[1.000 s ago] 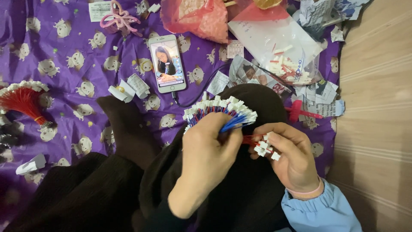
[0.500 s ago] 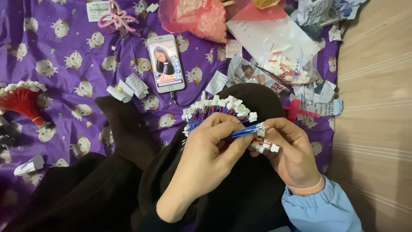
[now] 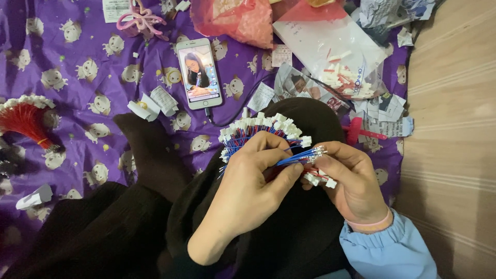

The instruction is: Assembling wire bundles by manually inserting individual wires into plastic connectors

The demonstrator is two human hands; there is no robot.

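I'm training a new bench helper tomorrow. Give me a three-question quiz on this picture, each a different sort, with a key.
1. True or false: the left hand holds a fan of wires tipped with white connectors.
2. What do the right hand fingertips pinch? A) blue wire ends B) the phone C) a red tassel
3. Fill in: the phone lies on a ___ patterned cloth.

Key: 1 true; 2 A; 3 purple.

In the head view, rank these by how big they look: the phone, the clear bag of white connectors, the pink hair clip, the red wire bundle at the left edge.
1. clear bag of white connectors
2. phone
3. red wire bundle, partly cut off by the frame, so unsure against the phone
4. pink hair clip
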